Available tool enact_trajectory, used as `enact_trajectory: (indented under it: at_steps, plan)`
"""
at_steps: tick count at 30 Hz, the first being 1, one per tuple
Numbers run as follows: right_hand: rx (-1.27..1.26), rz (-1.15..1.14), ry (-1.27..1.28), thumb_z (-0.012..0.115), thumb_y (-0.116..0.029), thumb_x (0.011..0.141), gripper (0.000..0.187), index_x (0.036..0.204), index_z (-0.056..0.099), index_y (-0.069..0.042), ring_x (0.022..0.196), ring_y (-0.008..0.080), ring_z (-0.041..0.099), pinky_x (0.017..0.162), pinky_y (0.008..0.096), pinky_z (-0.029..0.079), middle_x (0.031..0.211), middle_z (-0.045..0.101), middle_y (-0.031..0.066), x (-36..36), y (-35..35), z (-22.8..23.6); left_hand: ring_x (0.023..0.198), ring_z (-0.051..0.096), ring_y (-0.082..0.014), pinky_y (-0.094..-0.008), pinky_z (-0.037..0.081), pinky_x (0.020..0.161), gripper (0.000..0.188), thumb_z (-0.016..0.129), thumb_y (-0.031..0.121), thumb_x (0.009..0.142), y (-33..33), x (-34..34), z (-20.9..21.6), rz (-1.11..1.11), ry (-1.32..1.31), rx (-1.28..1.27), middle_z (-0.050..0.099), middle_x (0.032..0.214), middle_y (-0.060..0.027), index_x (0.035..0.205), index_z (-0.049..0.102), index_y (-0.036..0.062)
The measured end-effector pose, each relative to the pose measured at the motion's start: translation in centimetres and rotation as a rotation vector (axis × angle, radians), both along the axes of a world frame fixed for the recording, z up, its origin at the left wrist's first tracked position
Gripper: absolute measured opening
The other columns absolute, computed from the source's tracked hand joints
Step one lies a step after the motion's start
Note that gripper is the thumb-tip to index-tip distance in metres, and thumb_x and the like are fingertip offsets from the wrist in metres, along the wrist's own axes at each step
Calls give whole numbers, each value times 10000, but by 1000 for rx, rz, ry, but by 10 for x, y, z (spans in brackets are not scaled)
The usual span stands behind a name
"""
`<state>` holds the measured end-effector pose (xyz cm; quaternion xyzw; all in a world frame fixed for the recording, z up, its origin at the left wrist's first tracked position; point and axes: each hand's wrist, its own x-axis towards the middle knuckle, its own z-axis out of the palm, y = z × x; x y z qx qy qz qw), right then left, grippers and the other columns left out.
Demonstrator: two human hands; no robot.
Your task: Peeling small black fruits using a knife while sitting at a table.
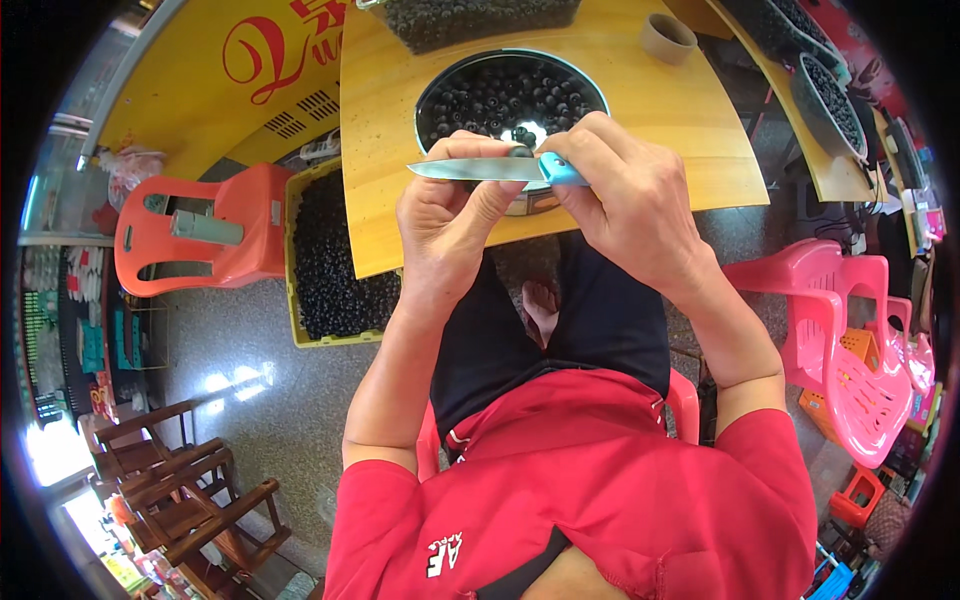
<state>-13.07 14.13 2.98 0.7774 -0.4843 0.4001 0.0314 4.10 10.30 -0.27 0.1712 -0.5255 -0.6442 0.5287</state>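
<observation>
My right hand [630,190] grips a knife [470,170] by its light-blue handle. The silvery blade lies level and points left across the fingers of my left hand [440,225]. Between thumb and fingers, that hand pinches a small dark round fruit [521,151], close against the blade's upper edge; fingers and blade partly hide it. Just beyond both hands stands a round metal bowl [420,105] with many similar dark fruits [510,95] inside. A bright patch of its bottom shows near my fingers.
The bowl rests on a wooden table [400,215]. A clear tub [480,25] of dark fruits and a brown cup [668,38] stand farther back. On the floor at left sits a yellow crate [297,250] full of fruits, beside an orange stool [240,225]. Pink chairs [830,320] stand at right.
</observation>
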Motion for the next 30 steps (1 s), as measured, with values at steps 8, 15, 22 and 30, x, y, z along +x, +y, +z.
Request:
enact_trajectory:
  at_steps: [8,15,22,30]
  plan:
    - [-16,-45,64,670,-36,738,208,937,611,-54,645,276,597,547,358,457,761,565,81,0,-5,-5,889,565,-86,-204,459,786,152,632,-10,870,1,2,2,26,-22,-11,573,960,-32,1016,590,-6]
    - [4,-80,120,650,-20,750,187,929,608,-55,678,293,599,573,373,464,754,560,83,1,-13,-14,877,564,-96,-221,451,790,143,652,-13,851,-2,17,-7,13,2,31,583,956,-39,984,599,-2]
    - [206,-27,-215,638,-141,882,157,986,618,-26,723,177,634,629,296,488,827,638,73,-14,-19,-10,861,543,-89,-217,431,785,143,652,-1,856,5,18,4,2,5,17,579,926,-41,986,593,-4]
    - [757,300,-867,618,-221,926,222,943,634,0,744,57,555,639,208,447,834,620,-7,21,-9,0,863,547,-101,-221,450,784,151,615,-71,857,4,13,-1,129,-84,-106,547,935,-47,998,581,-28]
